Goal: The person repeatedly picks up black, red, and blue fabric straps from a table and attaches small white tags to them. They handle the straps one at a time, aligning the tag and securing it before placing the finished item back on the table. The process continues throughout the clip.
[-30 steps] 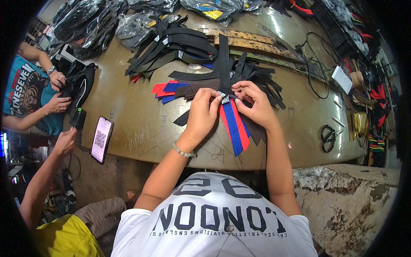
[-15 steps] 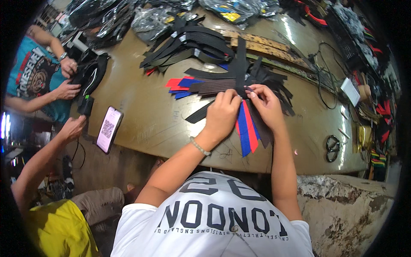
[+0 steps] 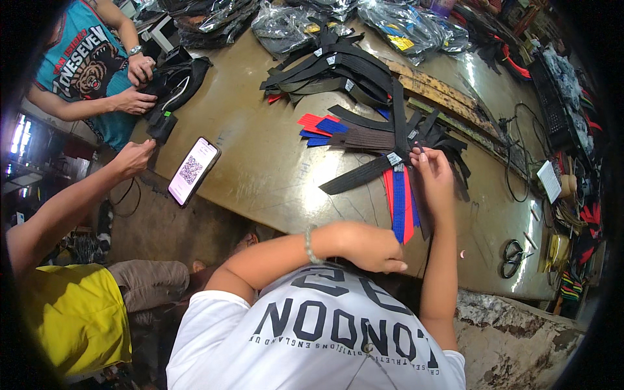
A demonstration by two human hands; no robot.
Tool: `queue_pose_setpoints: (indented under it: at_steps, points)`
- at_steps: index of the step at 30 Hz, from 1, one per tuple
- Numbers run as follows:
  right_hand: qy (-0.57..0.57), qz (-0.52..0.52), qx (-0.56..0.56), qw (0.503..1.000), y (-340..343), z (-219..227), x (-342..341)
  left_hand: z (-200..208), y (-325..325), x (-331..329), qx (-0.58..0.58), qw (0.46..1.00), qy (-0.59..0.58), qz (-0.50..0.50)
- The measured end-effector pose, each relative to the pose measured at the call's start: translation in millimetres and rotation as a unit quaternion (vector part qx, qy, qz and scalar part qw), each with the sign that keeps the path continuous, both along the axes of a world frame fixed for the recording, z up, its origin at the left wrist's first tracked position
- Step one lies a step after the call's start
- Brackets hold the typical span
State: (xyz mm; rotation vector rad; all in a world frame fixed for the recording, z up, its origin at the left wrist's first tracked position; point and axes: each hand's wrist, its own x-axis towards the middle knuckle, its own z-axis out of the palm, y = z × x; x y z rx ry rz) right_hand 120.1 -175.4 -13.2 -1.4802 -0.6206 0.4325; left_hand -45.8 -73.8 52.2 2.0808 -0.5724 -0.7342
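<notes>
My right hand (image 3: 432, 172) pinches the end of a small dark strip (image 3: 419, 148) between thumb and fingertips, just above a bundle of webbing straps. In that bundle, long black straps (image 3: 357, 175) cross one another, with a white label (image 3: 394, 158) at the crossing. Red and blue straps (image 3: 398, 205) hang from it toward me, their ends cut to points. Brown straps (image 3: 364, 140) fan out leftward beside more red and blue ends (image 3: 320, 130). My left hand (image 3: 370, 247) is drawn back over the table's near edge in front of my shirt, fingers curled; its palm side is hidden.
More black straps (image 3: 318, 71) lie farther back, beside plastic-wrapped packs (image 3: 413, 29) and long worn wooden bars (image 3: 442, 91). Scissors (image 3: 513, 259) rest at the right. A phone (image 3: 195, 170) stands over the left edge, near another person's hand (image 3: 135, 158) and a second person's hands (image 3: 138, 101).
My left hand has left the strap bundle and come back toward my body. The right hand stays at the bundle, still pinching. The whole view has shifted, moving the table contents rightward in the picture.
</notes>
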Motion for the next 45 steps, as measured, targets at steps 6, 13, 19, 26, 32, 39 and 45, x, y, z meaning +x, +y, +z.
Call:
queue_pose_setpoints:
  at_steps: [6, 13, 19, 26, 32, 39, 45]
  points:
    - [0.053, -0.02, 0.075, 0.996, 2.9, -2.6, -0.2, -8.1, 75.2, 65.8, 0.114, 0.858, -0.36, 0.348]
    - [0.008, -0.102, 0.113, 0.988, 4.4, -0.3, -5.0, -23.3, 71.4, 75.2, 0.154, 0.83, -0.312, 0.437]
    - [0.053, -0.167, 0.123, 0.977, 6.6, -5.2, -2.6, -32.3, 69.9, 72.0, 0.068, 0.835, -0.227, 0.496]
    - [-0.008, -0.259, 0.198, 0.945, 1.7, -1.5, -4.2, -12.9, 99.0, 73.0, -0.181, 0.869, -0.023, 0.459]
    - [0.019, -0.174, 0.204, 0.963, 17.1, 30.2, -21.2, 8.2, 109.8, 62.5, -0.448, 0.749, 0.073, 0.483]
    - [-0.149, -0.18, 0.1, 0.967, 58.6, 63.9, -31.6, -1.2, 81.6, 64.8, -0.508, 0.68, 0.036, 0.528]
    - [-0.227, -0.252, -0.034, 0.94, 61.5, 54.4, -45.9, 2.3, 75.7, 62.1, -0.47, 0.669, -0.029, 0.575]
